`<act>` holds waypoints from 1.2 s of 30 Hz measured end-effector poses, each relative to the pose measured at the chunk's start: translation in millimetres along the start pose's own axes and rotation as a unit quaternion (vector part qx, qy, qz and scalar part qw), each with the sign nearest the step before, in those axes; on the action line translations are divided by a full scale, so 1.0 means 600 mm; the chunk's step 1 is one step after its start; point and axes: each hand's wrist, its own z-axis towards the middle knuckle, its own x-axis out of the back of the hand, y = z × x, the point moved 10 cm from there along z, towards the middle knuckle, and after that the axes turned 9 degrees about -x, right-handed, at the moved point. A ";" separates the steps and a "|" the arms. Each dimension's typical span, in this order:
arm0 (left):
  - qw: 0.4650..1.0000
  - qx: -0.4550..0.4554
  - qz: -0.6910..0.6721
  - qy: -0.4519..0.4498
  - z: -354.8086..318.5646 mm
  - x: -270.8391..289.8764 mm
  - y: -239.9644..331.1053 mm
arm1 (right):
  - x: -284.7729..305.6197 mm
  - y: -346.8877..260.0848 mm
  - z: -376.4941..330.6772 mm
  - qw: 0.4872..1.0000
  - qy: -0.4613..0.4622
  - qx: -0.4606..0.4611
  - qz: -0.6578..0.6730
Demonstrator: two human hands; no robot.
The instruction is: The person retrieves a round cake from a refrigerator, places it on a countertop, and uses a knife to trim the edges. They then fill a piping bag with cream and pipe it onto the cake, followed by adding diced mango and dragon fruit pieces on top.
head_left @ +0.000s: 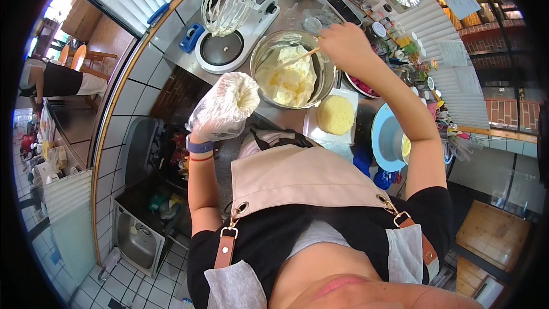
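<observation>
My left hand (201, 127) is wrapped round a clear plastic piping bag (231, 98), its top folded down over the hand. The plastic hides most of the fingers; white cream seems to show inside the bag. My right hand (346, 47) is closed on the wooden handle of a spatula (311, 53), which slants into a metal mixing bowl (258, 63). Thick pale cream (293, 80) fills much of the bowl, and the spatula's blade is buried in it. The bag is just left of the bowl's rim. A round yellow cake layer (335, 114) lies on white paper before the bowl.
A stand mixer (217, 51) with a cream-coated whisk (227, 8) stands behind my left hand. To the right are a blue cake turntable (387, 137), a bowl of red pieces (361, 84), a phone (344, 10) and several jars (420, 68). A sink (135, 237) is at lower left.
</observation>
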 end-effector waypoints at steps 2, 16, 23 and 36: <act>0.998 0.018 -0.054 -0.019 -0.002 -0.038 -0.015 | -0.029 0.020 -0.004 0.998 -0.017 -0.052 0.025; 0.997 -0.037 -0.074 0.008 0.009 -0.092 -0.022 | -0.218 -0.060 -0.028 0.869 -0.180 -0.085 0.453; 0.999 -0.023 0.020 -0.031 0.009 -0.051 -0.009 | -0.246 0.004 -0.121 0.696 -0.219 -0.181 0.660; 0.979 -0.100 0.049 -0.170 0.004 -0.078 0.005 | -0.057 0.051 -0.177 0.942 -0.048 -0.284 0.169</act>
